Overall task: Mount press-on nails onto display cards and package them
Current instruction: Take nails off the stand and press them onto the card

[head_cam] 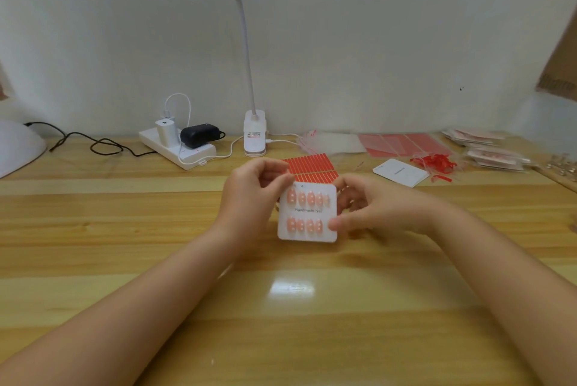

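**A:** Head view, centre of the frame. Report the item in work.

**B:** One white display card (307, 214), printed "Handmade Nail", is held above the wooden table (125, 229), tilted toward the camera. It carries two rows of pink press-on nails (309, 199): five in the upper row and four visible in the lower row. The fifth lower position is covered by a thumb, so the total cannot be confirmed.

**A:** State of the hands.

**B:** The left hand (249, 195) pinches the card's upper left corner, thumb on the face and fingers curled behind. The right hand (374, 207) grips the card's right edge, thumb pressed on the face at the lower right and fingers curled behind.

**A:** Items beyond the card.

**B:** Just behind the card, one red adhesive strip sheet (309, 164) lies flat. To the right of centre, one stack of blank white cards (399, 172) lies beside one pile of red peel-off scraps (434, 164). Further back lie clear bags (331, 142) and red-backed sheets (402, 143); their count cannot be told. At the right edge, stacks of packaged nail sets (493, 151) are blurred; the count cannot be told.

**A:** Upper half of the frame.

**B:** One lit desk lamp (254, 132) stands clamped at the table's rear, its bar spanning the top of the frame. Left of it, one white power strip (178, 151) holds two plugs: one white charger (165, 131) and one black adapter (199, 135).
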A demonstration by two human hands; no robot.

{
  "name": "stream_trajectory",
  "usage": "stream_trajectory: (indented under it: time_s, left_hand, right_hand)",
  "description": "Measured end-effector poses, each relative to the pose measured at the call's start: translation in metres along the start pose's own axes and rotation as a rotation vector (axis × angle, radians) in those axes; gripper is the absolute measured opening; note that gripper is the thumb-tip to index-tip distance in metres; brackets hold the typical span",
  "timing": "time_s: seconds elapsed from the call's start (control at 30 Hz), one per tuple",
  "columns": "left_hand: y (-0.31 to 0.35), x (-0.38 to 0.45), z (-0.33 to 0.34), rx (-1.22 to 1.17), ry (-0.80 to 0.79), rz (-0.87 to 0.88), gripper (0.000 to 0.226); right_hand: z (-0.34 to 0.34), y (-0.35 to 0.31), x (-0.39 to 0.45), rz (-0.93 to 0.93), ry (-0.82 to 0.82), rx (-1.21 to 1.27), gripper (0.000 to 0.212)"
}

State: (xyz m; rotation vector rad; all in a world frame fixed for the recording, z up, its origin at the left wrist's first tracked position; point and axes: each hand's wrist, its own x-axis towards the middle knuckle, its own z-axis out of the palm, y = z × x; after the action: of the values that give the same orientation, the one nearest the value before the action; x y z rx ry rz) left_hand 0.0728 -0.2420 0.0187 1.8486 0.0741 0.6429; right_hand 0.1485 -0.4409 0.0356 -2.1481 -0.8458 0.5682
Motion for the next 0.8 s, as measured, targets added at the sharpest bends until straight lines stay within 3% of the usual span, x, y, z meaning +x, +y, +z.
stream_trajectory:
  time_s: [0.23, 0.43, 0.6, 0.8]
  left_hand:
    - [0.005, 0.005, -0.006, -0.117, 0.089, 0.062, 0.018]
    - [0.018, 0.001, -0.012, 0.192, 0.266, 0.468, 0.018]
    - [0.026, -0.010, 0.000, 0.324, 0.192, 0.640, 0.016]
    - [0.023, -0.013, 0.002, 0.499, 0.172, 0.787, 0.008]
  right_hand:
    - [0.011, -0.016, 0.000, -0.060, 0.082, 0.280, 0.011]
    - [0.010, -0.027, -0.001, -0.053, 0.272, 0.432, 0.010]
    - [0.010, -0.040, -0.002, 0.022, 0.336, 0.651, 0.009]
    - [0.013, -0.048, -0.005, 0.023, 0.356, 0.646, 0.009]
